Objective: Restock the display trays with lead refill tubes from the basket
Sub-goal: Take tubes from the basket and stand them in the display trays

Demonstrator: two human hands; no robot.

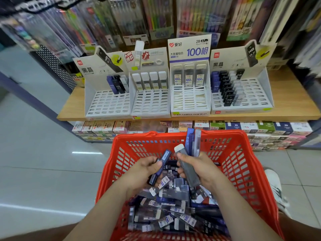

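Note:
A red plastic basket point(243, 164) sits in front of me, filled with several lead refill tubes point(166, 216). My left hand point(140, 173) grips a blue tube point(160, 166) over the basket. My right hand point(199, 169) holds a bunch of tubes point(190, 148): a grey one with a white cap, a blue one and a clear one. On the wooden shelf point(291, 101) stand four white display trays: the far left tray point(107, 103), the second tray point(150, 103), the third tray point(190, 100) and the right tray point(251, 94), each partly filled at the back.
Hanging pen packs fill the wall behind the trays. Small boxed goods point(260, 129) line the lower shelf behind the basket. Grey tiled floor point(43, 162) lies to the left. A white shoe point(274, 185) shows right of the basket.

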